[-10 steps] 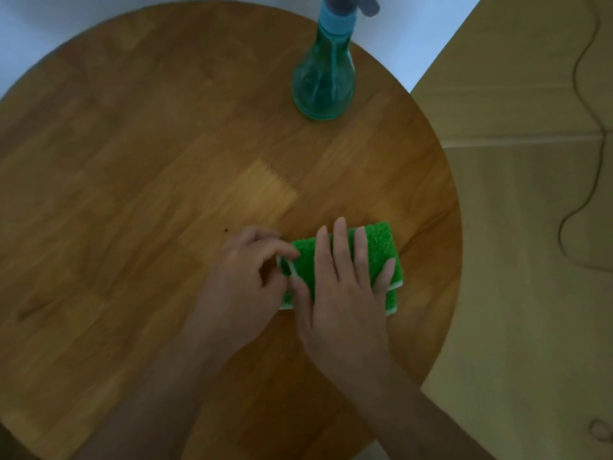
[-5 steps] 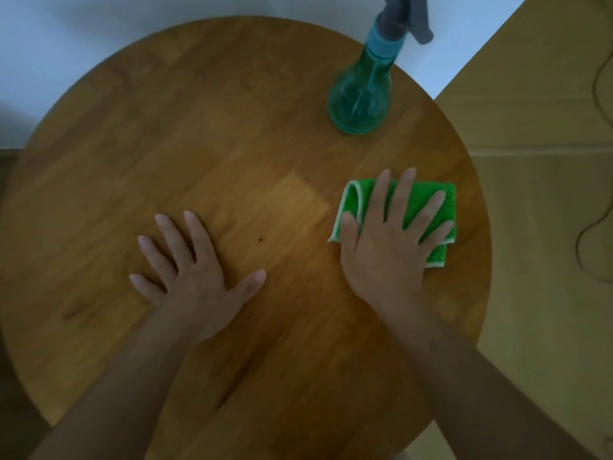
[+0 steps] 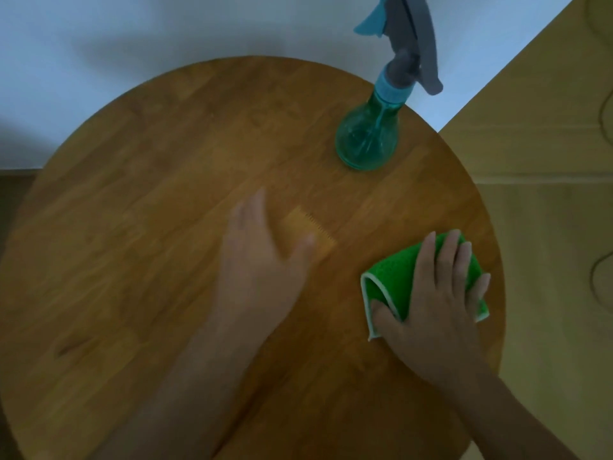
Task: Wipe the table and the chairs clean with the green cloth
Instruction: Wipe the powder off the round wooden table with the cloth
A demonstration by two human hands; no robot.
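Two bare hands work over the round, honey-coloured wooden table (image 3: 139,247), its top pieced from short finger-jointed boards with a smooth, faintly glossy finish. The right hand (image 3: 434,307) lies flat with straight, spread fingers on the folded green cloth (image 3: 394,277), a nubbly microfibre square with a pale stitched edge, pressing it down near the table's right rim, presumably so the whole palm drives the wipe. The left hand (image 3: 262,257), blurred, is over the table's middle with fingers extended and holding nothing; whether it touches the wood I cannot tell. A translucent teal plastic spray bottle (image 3: 368,137) with a grey trigger stands upright at the table's far edge, well apart from the cloth, likely parked clear of the strokes.
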